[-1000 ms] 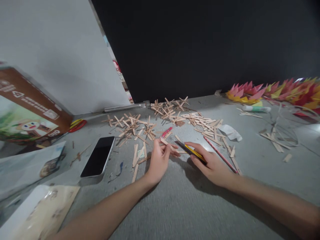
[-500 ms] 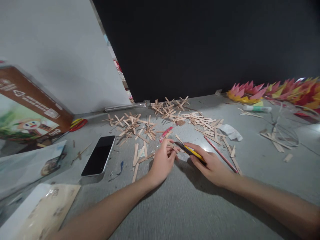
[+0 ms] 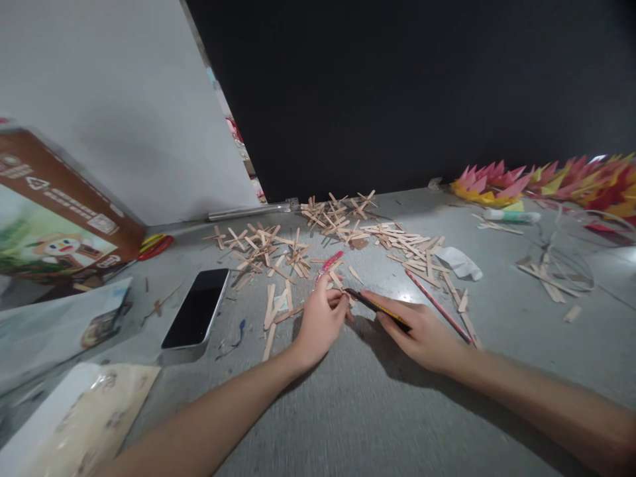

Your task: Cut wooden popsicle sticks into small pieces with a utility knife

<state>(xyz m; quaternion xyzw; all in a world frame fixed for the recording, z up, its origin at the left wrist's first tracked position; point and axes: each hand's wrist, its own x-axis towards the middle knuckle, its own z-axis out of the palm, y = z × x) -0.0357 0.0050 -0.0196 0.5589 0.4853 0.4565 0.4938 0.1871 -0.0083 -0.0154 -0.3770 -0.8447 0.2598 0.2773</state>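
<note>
My left hand point(image 3: 320, 321) is closed, pinching a small wooden stick point(image 3: 336, 281) between thumb and fingers; part of the stick is hidden by the fingers. My right hand point(image 3: 420, 331) grips a black and yellow utility knife point(image 3: 381, 309). The knife's tip reaches the stick beside my left fingertips; whether it cuts in is too small to tell. Just beyond my left hand lies a red item point(image 3: 330, 261) in clear wrapping. Crossed wooden sticks point(image 3: 261, 248) are heaped further back, and loose wooden sticks point(image 3: 405, 244) lie in a pile to the right.
A phone point(image 3: 197, 309) lies left of my hands, near scissors point(image 3: 155, 247) and a brown printed box point(image 3: 64, 205). Rightward are a red pencil-like stick point(image 3: 437, 306), crumpled tissue point(image 3: 460, 263), a glue stick point(image 3: 511, 216), a cable point(image 3: 591, 265) and folded paper petals point(image 3: 491, 184). A dark panel point(image 3: 397, 93) stands behind.
The knife has turned in my right hand, showing less of its yellow side, and its tip has dropped slightly toward my left fingers. My left hand has shifted only a little.
</note>
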